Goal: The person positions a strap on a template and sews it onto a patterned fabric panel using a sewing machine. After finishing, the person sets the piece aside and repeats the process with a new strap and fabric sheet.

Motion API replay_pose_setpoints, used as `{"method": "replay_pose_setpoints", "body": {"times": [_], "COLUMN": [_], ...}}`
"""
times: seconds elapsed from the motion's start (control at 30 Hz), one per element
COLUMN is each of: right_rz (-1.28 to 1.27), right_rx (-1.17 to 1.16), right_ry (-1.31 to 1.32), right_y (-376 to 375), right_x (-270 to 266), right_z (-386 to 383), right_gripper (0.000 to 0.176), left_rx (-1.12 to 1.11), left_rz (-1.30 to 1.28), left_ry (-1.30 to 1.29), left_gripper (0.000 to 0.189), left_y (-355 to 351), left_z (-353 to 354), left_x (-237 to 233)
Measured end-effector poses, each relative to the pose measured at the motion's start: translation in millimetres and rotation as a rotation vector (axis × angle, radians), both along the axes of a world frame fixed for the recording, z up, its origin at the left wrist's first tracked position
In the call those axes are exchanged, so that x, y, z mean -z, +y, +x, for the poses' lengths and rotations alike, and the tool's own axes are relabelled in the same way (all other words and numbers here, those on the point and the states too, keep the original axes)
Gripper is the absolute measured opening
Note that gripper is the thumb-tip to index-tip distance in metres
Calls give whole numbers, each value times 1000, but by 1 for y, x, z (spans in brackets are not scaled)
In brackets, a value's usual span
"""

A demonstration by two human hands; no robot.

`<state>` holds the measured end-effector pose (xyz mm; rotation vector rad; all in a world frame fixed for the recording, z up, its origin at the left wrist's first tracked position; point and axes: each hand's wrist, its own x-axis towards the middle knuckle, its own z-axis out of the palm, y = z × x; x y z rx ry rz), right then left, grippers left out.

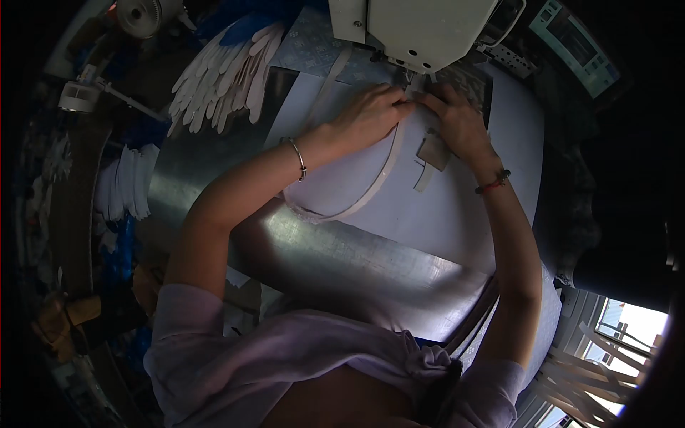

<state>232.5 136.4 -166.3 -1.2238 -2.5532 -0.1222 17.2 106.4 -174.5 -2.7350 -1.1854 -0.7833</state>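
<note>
Close under the needle area of the sewing machine, both my hands work side by side. My left hand has its fingers pinched together on a narrow pale strip. From that hand the strip curves down towards me over a white sheet and bends round to the left below my forearm. My right hand is curled just right of the needle area, thumb and fingers bent inward; what lies between its fingertips is hidden. Below my right hand lies a small grey-brown piece with a short pale strip end.
Several long pale strap-like pieces fan out at the back left. More white pieces hang further left. A shiny metal tabletop spans the front. A lit screen stands back right; a lamp-like white fixture is at left.
</note>
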Motion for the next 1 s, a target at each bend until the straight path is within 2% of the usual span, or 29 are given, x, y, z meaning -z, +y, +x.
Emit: {"method": "replay_pose_setpoints", "body": {"times": [0.2,0.27,0.43,0.5,0.7,0.77,1.0], "right_rz": [-10,63,17,20,43,-24,52], "right_rx": [-38,-69,-44,-42,-37,-4,-57], "right_ry": [45,23,39,60,61,88,61], "right_y": [2,1,0,1,-1,0,-1], "right_x": [2,0,0,3,0,1,-1], "right_z": [2,4,3,3,2,1,3], "right_gripper": [40,43,42,41,41,42,46], "left_rx": [29,32,46,23,31,35,53], "left_rz": [71,66,51,-34,-12,-6,-41], "left_ry": [54,53,44,77,97,116,122], "left_gripper": [31,31,30,33,32,33,34], "left_y": [-7,-7,-7,-9,-6,-6,-2], "left_z": [-10,-11,-13,-13,-14,-16,-16], "left_x": [1,1,-3,-7,-5,-9,-11]}}
